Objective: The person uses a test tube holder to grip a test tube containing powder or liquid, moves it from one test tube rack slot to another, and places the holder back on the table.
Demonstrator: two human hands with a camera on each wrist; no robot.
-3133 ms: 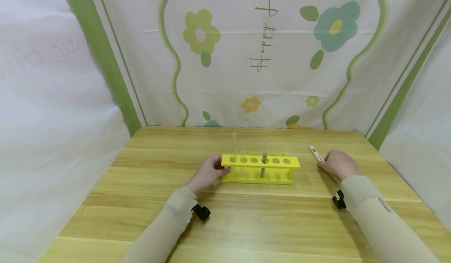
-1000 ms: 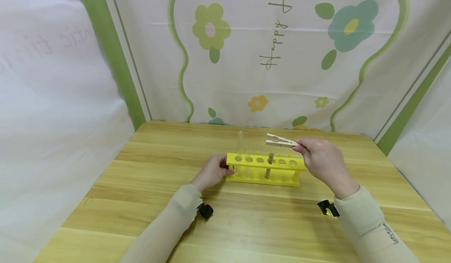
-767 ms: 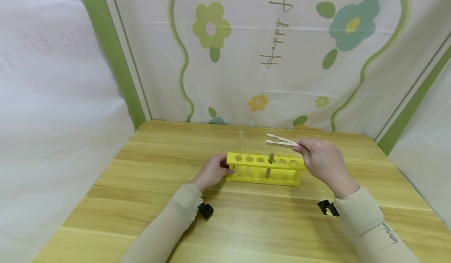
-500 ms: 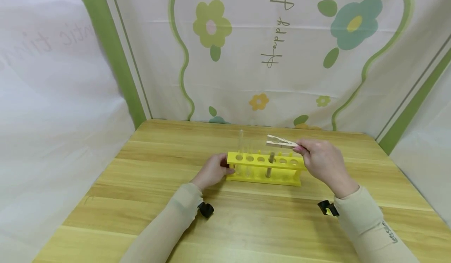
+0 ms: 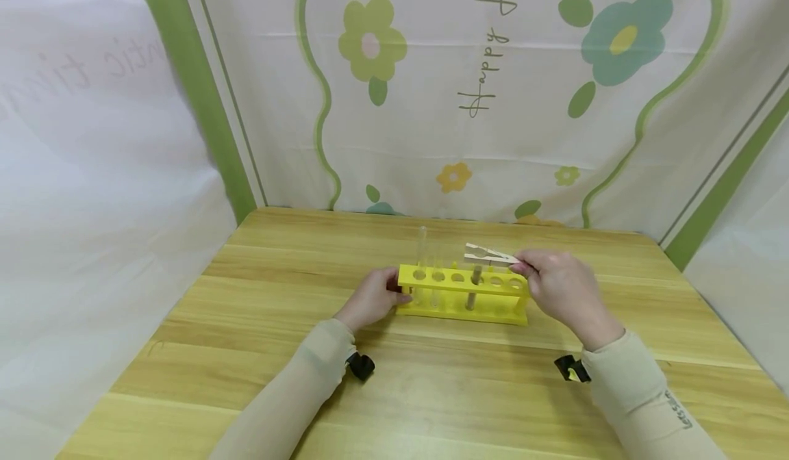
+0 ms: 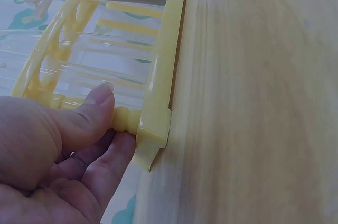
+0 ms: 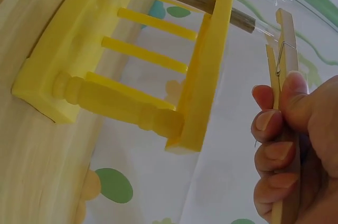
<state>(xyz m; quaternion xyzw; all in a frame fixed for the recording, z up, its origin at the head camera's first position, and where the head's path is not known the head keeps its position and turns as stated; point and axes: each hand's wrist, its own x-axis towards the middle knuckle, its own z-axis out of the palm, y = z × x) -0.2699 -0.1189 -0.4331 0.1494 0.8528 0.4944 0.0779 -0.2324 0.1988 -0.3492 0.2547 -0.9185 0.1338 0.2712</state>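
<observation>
My left hand [image 5: 370, 299] holds the left end of a yellow test tube rack [image 5: 462, 317], thumb and fingers around its end post [image 6: 125, 119]. A wooden test tube clamp [image 5: 502, 257] is gripped in my right hand [image 5: 564, 296], fingers curled along its handle. In the right wrist view the clamp's two arms spread apart at the clear upper part of a glass tube filled with grey-brown material [image 7: 240, 19]. That tube leans slightly in a middle hole. Two clear test tubes, a taller one [image 5: 422, 246] and a shorter one [image 5: 437, 264], stand in the leftmost holes.
The rack stands on a wood-grain table [image 5: 431, 391]. Behind the table hangs a white curtain [image 5: 419, 124] with flowers and lettering, and pale cloth walls close in both sides. Short yellow pegs [image 7: 142, 55] rise at the rack's back.
My right hand picked the clamp up from the table on the right and brought it over the rack. Since half a second ago it has sunk slightly. The left hand keeps its hold.
</observation>
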